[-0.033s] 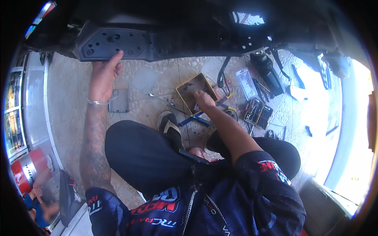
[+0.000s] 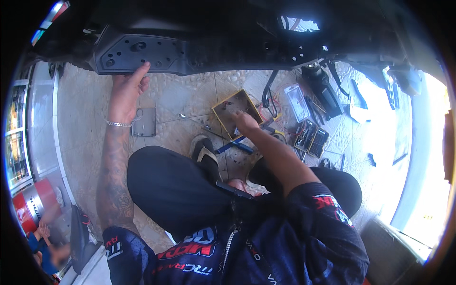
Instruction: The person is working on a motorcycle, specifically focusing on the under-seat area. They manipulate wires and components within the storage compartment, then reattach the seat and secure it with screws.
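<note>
My left hand (image 2: 127,97) holds the lower edge of a black plastic body panel (image 2: 166,53), the thumb on its front face and the other fingers curled beneath. Several small holes dot that panel, which stretches across the top of the view. Down on the floor, my right hand (image 2: 246,124) reaches into a shallow box with yellow edges (image 2: 243,101). Its fingers are bent together, and what they pinch, if anything, is too small to make out. Small loose parts lie in the box. A tool with blue handles (image 2: 243,146) rests just below it.
Right of the box lie an opened tool case (image 2: 317,138), a white-framed rectangular piece (image 2: 297,103) and a bulky black part (image 2: 327,95). A grey square tray (image 2: 148,124) sits near my left forearm. At lower left are a red drum (image 2: 28,209) and another person's hands (image 2: 43,231).
</note>
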`<action>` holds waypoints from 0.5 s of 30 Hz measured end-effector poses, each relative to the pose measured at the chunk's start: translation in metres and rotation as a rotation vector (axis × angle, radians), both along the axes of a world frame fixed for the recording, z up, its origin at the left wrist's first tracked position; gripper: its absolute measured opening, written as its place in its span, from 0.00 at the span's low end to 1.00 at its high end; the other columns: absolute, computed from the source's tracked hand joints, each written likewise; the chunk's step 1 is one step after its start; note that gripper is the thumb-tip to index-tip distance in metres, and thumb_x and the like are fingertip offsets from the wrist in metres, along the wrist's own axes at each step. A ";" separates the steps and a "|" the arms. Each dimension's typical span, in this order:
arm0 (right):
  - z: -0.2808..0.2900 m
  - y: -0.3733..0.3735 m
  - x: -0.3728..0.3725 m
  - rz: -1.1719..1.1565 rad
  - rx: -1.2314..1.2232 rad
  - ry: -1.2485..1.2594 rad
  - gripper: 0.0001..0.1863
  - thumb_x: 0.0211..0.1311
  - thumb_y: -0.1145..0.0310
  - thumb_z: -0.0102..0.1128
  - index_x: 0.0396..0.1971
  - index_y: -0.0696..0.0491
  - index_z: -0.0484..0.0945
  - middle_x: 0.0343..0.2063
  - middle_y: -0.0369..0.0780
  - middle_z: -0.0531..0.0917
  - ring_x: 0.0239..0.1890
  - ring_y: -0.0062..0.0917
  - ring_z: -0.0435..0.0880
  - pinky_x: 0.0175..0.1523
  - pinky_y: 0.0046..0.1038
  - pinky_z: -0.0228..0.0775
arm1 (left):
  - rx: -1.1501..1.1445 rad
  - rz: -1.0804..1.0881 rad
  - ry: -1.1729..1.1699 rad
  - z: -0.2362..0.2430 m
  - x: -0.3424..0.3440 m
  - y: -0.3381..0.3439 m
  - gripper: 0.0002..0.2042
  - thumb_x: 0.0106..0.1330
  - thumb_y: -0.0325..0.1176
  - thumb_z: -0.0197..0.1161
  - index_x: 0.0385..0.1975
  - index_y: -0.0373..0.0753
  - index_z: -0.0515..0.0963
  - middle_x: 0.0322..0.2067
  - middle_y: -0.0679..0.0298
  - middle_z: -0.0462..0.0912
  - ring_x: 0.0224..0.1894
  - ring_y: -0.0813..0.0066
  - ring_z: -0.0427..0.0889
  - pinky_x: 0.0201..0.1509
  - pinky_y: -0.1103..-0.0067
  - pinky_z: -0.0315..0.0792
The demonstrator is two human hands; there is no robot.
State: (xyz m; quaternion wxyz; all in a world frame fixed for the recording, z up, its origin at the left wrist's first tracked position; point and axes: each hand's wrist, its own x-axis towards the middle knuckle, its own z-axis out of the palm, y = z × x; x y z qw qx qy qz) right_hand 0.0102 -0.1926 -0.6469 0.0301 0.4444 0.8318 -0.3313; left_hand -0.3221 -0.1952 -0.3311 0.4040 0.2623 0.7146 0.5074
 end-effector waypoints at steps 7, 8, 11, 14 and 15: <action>0.176 0.078 -0.030 0.474 0.139 0.206 0.14 0.72 0.66 0.52 0.48 0.48 0.86 0.50 0.45 0.85 0.53 0.41 0.85 0.60 0.39 0.77 | 0.017 -0.026 0.001 -0.001 -0.002 0.003 0.27 0.67 0.37 0.74 0.60 0.44 0.67 0.43 0.71 0.79 0.37 0.84 0.79 0.44 0.82 0.75; 0.203 0.094 -0.028 0.354 0.112 0.249 0.14 0.73 0.66 0.53 0.48 0.47 0.87 0.50 0.44 0.86 0.52 0.39 0.86 0.60 0.38 0.78 | 0.016 -0.023 0.001 -0.001 -0.002 0.003 0.27 0.67 0.37 0.74 0.60 0.44 0.67 0.43 0.71 0.79 0.37 0.84 0.79 0.44 0.82 0.75; 0.259 0.149 -0.020 0.198 0.185 0.064 0.14 0.73 0.67 0.54 0.50 0.46 0.87 0.52 0.41 0.86 0.52 0.35 0.86 0.61 0.35 0.78 | 0.025 -0.063 -0.034 -0.001 -0.003 0.005 0.27 0.67 0.37 0.75 0.60 0.44 0.67 0.44 0.70 0.79 0.37 0.84 0.79 0.43 0.83 0.75; 0.267 0.174 -0.016 0.116 0.183 0.066 0.15 0.73 0.69 0.54 0.52 0.47 0.86 0.52 0.40 0.87 0.51 0.35 0.88 0.60 0.34 0.79 | 0.052 -0.053 -0.046 -0.002 -0.002 0.005 0.28 0.66 0.37 0.75 0.61 0.44 0.66 0.45 0.70 0.79 0.37 0.84 0.79 0.41 0.84 0.75; 0.264 0.179 -0.015 0.092 0.168 0.073 0.15 0.73 0.70 0.54 0.53 0.47 0.85 0.51 0.41 0.87 0.50 0.36 0.88 0.60 0.34 0.80 | 0.068 -0.048 -0.041 -0.002 -0.002 0.005 0.29 0.66 0.37 0.76 0.61 0.44 0.66 0.45 0.69 0.79 0.37 0.84 0.79 0.41 0.84 0.75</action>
